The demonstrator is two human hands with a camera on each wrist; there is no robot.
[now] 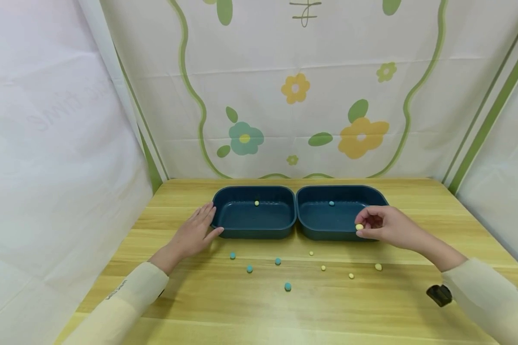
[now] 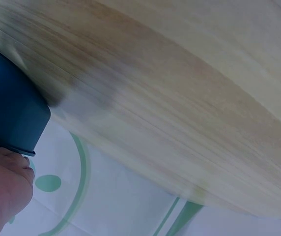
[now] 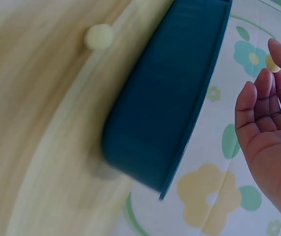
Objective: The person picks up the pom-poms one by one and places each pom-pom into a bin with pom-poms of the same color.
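Two dark blue rectangular bins stand side by side on the table. The left bin point(image 1: 259, 233) has a small yellow ball point(image 1: 256, 203) inside, and the right bin point(image 1: 328, 235) has a small blue ball point(image 1: 331, 203). My left hand point(image 1: 194, 232) rests against the left bin's outer left end, its thumb at the front corner; the left wrist view shows only part of this hand point(image 2: 5, 189) at the rim. Over the right bin's front right corner, my right hand point(image 1: 386, 227) pinches a yellow ball point(image 1: 359, 227) between thumb and fingertips. The right wrist view shows that ball point(image 3: 272, 64) too.
Several blue balls point(image 1: 277, 261) lie on the wooden table point(image 1: 224, 316) before the left bin. Several yellow balls point(image 1: 378, 267) lie before the right one. A flowered cloth point(image 1: 259, 86) hangs behind. A black object point(image 1: 439, 295) is by the right sleeve.
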